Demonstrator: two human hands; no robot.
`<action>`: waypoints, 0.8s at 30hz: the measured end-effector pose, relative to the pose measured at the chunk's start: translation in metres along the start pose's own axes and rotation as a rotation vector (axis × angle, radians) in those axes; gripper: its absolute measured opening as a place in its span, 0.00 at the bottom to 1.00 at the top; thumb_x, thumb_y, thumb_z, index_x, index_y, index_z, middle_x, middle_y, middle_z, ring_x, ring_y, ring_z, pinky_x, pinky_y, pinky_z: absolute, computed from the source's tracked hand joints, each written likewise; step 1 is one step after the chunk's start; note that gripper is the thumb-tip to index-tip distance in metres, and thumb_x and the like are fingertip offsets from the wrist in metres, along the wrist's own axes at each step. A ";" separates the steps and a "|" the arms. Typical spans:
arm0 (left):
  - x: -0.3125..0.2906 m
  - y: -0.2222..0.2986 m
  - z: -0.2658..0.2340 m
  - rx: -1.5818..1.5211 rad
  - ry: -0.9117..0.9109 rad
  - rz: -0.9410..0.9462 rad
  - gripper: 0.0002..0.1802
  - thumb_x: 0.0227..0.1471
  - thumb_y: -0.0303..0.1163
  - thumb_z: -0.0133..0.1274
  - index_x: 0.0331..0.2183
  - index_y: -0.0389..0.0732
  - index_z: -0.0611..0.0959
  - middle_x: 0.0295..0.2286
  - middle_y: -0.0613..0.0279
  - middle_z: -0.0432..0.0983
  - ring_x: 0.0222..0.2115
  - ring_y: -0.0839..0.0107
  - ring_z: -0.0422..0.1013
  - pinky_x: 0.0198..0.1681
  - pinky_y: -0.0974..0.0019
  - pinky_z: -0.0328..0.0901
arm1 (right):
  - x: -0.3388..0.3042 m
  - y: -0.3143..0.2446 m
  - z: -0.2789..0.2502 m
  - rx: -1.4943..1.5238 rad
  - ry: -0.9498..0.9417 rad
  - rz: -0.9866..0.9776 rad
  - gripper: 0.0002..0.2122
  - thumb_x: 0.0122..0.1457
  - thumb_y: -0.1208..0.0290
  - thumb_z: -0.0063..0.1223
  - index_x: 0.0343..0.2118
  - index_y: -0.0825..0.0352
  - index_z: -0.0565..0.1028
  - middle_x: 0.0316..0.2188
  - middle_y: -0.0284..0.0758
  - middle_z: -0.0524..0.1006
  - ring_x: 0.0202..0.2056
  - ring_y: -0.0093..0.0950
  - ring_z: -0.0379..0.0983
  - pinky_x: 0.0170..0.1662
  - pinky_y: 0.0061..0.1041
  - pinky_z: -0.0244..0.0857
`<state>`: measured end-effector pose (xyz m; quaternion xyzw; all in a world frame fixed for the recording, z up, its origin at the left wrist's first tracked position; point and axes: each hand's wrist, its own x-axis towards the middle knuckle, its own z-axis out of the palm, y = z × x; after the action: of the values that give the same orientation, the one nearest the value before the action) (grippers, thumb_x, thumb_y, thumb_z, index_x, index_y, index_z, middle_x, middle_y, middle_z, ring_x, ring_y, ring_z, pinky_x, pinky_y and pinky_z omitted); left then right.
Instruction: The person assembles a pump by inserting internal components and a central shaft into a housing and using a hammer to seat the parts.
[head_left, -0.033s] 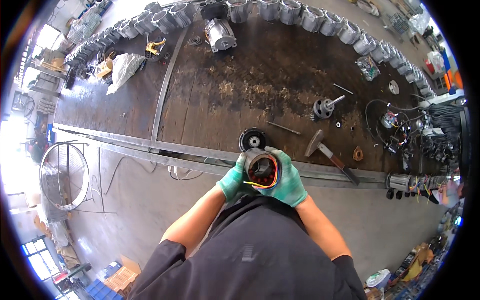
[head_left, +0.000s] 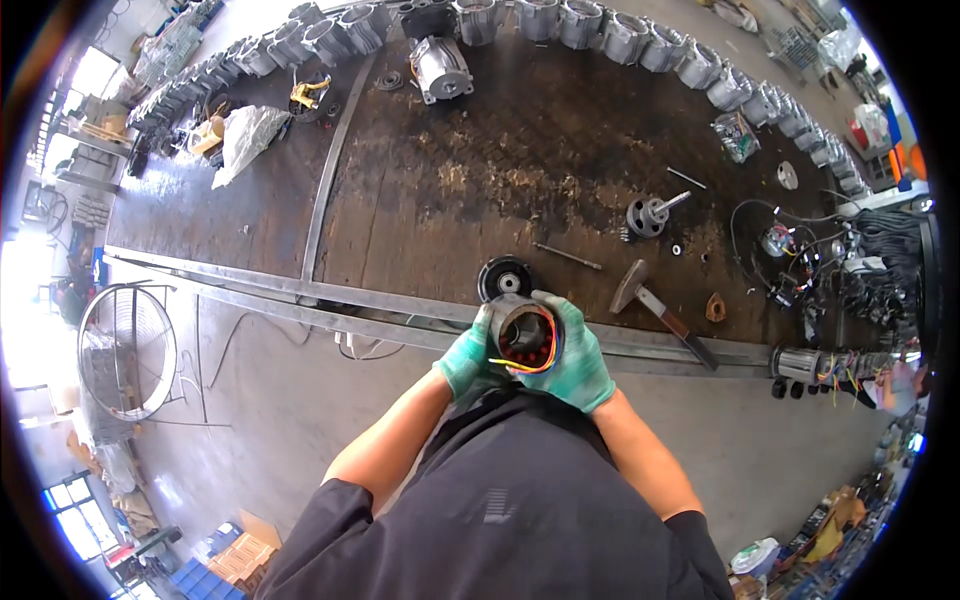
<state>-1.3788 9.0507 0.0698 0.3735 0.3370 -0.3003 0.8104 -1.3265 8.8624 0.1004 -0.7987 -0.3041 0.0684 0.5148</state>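
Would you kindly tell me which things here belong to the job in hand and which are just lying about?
In hand:
left hand
right hand
motor stator with coloured wires

Lying about:
black round cap
hammer
rotor with shaft
row of grey motor housings
floor fan

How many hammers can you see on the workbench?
1. The hammer lies near the bench's front edge, right of the gloved hands holding the motor housing. Others may hide among the clutter at the far right.
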 end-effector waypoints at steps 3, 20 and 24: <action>0.055 -0.024 -0.045 0.607 0.209 0.519 0.41 0.67 0.66 0.34 0.56 0.37 0.74 0.42 0.47 0.81 0.43 0.52 0.78 0.49 0.52 0.71 | 0.018 0.001 0.003 0.001 0.028 -0.038 0.47 0.38 0.68 0.82 0.63 0.67 0.63 0.53 0.43 0.76 0.52 0.40 0.77 0.56 0.34 0.73; 0.084 0.000 -0.060 0.814 0.424 0.868 0.22 0.65 0.36 0.48 0.58 0.41 0.74 0.52 0.42 0.73 0.48 0.43 0.74 0.52 0.50 0.69 | 0.074 0.043 0.011 -0.014 -0.241 0.159 0.44 0.42 0.69 0.78 0.62 0.65 0.62 0.55 0.39 0.73 0.57 0.34 0.73 0.61 0.32 0.68; 0.072 0.004 -0.060 0.940 0.253 1.017 0.44 0.47 0.28 0.64 0.64 0.38 0.66 0.55 0.39 0.70 0.55 0.43 0.69 0.58 0.52 0.66 | 0.071 0.048 0.011 -0.064 -0.221 0.151 0.41 0.42 0.68 0.77 0.60 0.64 0.65 0.55 0.39 0.73 0.56 0.36 0.74 0.60 0.31 0.68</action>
<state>-1.3523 9.0844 -0.0131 0.8275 0.0468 0.0479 0.5574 -1.2537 8.8973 0.0681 -0.8228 -0.3001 0.1846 0.4459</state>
